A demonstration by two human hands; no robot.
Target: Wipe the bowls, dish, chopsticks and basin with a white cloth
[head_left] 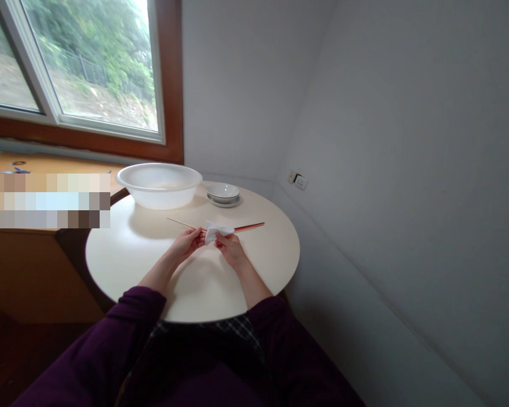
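Observation:
Above the round table, my left hand (189, 243) pinches wooden chopsticks (249, 226) near their middle. Their pale thin tips point left, and the reddish, dark-ended handles stick out to the right. A crumpled white tissue (217, 229) is folded about the middle of the chopsticks. My right hand (232, 250) has its thumb and fingers closed on that tissue, with the chopsticks passing through it. How the fingers sit beneath the tissue is hidden.
The round cream table (212, 294) carries a large white plastic basin (165, 198) at its back left. Stacked white bowls (223, 192) stand right of the basin. A wooden desk (80, 164) adjoins at left, below a window (97, 68). Grey walls (390, 169) with a socket (300, 181) close in the right.

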